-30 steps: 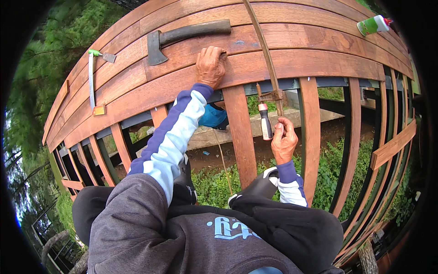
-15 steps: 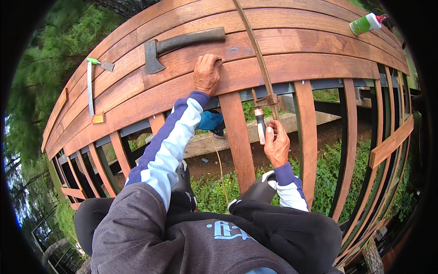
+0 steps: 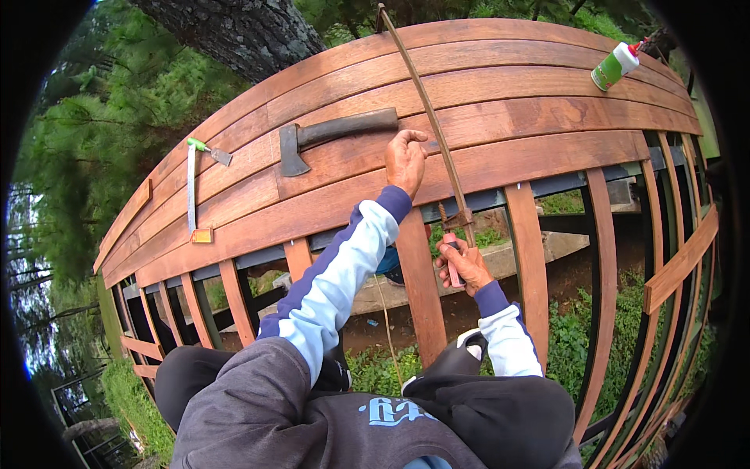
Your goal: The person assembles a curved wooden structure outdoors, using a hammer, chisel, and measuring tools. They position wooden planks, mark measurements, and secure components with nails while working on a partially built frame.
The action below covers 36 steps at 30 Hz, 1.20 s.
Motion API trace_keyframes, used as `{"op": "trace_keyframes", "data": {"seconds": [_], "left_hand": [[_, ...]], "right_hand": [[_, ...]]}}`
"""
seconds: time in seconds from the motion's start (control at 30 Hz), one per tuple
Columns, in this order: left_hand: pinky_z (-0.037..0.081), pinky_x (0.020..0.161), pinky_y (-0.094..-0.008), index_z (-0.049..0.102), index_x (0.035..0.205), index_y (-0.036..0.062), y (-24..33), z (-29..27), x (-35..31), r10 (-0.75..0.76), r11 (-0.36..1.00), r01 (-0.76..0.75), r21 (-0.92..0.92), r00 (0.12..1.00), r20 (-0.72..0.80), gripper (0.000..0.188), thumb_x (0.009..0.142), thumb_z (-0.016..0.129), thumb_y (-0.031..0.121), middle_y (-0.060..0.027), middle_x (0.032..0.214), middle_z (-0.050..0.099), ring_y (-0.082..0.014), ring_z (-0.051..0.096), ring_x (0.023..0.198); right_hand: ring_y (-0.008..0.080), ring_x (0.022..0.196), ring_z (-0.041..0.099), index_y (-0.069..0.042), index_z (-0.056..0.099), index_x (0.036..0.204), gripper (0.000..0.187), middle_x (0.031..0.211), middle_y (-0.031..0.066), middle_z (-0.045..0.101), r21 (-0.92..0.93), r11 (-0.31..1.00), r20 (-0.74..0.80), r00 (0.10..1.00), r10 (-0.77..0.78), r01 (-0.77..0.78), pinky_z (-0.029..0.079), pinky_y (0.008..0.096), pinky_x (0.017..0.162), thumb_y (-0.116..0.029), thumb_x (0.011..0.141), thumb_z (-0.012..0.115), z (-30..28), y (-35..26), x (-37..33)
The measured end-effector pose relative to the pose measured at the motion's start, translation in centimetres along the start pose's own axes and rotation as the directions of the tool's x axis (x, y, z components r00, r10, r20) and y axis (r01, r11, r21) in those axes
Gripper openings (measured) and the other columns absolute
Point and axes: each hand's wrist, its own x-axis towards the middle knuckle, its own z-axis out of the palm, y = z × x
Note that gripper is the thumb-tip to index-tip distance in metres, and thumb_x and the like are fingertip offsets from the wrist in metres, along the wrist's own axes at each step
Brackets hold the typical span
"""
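Note:
A long bar clamp (image 3: 428,105) lies across the reddish-brown deck boards (image 3: 344,191), its far end hooked over the far edge. My right hand (image 3: 469,270) is closed around the clamp's pink-and-black handle (image 3: 455,273), just off the near edge of the boards. The sliding jaw and screw sit beside that edge, above the gap between two joists. My left hand (image 3: 405,164) is over the nearest boards, just left of the bar, index finger stretched out and the other fingers partly curled. Nothing shows in it. An axe (image 3: 336,134) with a dark handle lies left of this hand.
A try square (image 3: 192,191) and a green-handled scraper (image 3: 211,150) lie on the left boards. A white-and-green glue bottle (image 3: 615,66) stands at the far right. Bare joists (image 3: 527,258) with open gaps run toward me. Someone's blue clothing (image 3: 389,259) shows below.
My right hand has moved up and wrapped around the clamp handle. My left hand has shifted right, toward the bar, with its index finger now stretched out. The view has shifted, showing more beyond the deck.

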Motion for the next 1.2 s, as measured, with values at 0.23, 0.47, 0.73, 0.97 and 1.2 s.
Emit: {"op": "trace_keyframes", "data": {"seconds": [0.23,0.47,0.73,0.97,1.2], "left_hand": [[0.051,0.074,-0.0439,0.053,0.108,-0.0033,2.7,-6.5,-2.6,0.022,0.597,-0.562,0.572,0.724,0.689,0.025,0.083,0.046,0.0,-0.0231,0.091,0.065,-0.0378,0.065,0.084],[0.053,0.064,-0.0324,0.06,0.102,0.0017,9.2,-31.0,-4.0,0.041,0.628,-0.258,0.734,0.953,0.3,0.014,0.093,0.052,0.007,-0.0103,0.081,0.066,-0.018,0.066,0.073],[0.055,0.07,-0.0255,0.068,0.107,-0.0004,-3.7,-36.4,-13.2,-0.046,0.996,-0.003,-0.088,0.835,-0.548,0.023,0.089,0.066,0.014,-0.0069,0.09,0.068,-0.0123,0.064,0.078],[0.055,0.071,-0.0244,0.068,0.103,-0.0009,-6.3,-35.1,-3.1,0.072,0.992,-0.087,-0.096,0.986,-0.149,0.015,0.089,0.063,0.003,-0.0069,0.088,0.069,-0.0135,0.066,0.08],[0.054,0.071,-0.0268,0.071,0.094,0.0038,-8.7,-34.6,-3.0,0.344,0.892,-0.313,0.327,0.938,-0.042,0.011,0.083,0.069,0.006,-0.0059,0.089,0.071,-0.0158,0.068,0.081]], "right_hand": [[0.0131,0.059,0.058,0.001,0.053,0.111,0.04,0.076,0.0068,0.057,-0.116,0.993,0.046,0.999,-0.012,0.017,0.051,0.027,0.045,-0.033,0.091,0.058,-0.6,1.5,-1.1],[0.0116,0.059,0.058,0.005,0.058,0.105,0.033,0.078,0.0096,0.065,-0.638,0.758,0.084,0.991,-0.101,0.131,0.05,0.029,0.053,-0.025,0.092,0.057,-3.6,0.5,-4.7],[0.0319,0.07,0.066,0.003,0.056,0.104,0.025,0.08,0.0196,0.065,-0.92,0.179,0.374,0.919,0.123,0.35,0.052,0.0371,0.062,-0.014,0.086,0.062,1.2,-8.3,-10.1],[0.0385,0.073,0.062,-0.001,0.054,0.103,0.019,0.083,0.018,0.063,-0.835,-0.017,0.551,0.834,-0.022,0.551,0.049,0.0456,0.06,-0.011,0.088,0.058,11.6,-10.4,-3.6],[0.0401,0.069,0.062,-0.002,0.053,0.106,0.022,0.079,0.0216,0.062,-0.823,-0.066,0.547,0.819,0.171,0.564,0.049,0.0462,0.057,-0.016,0.09,0.057,15.2,-8.0,-2.9]]}}
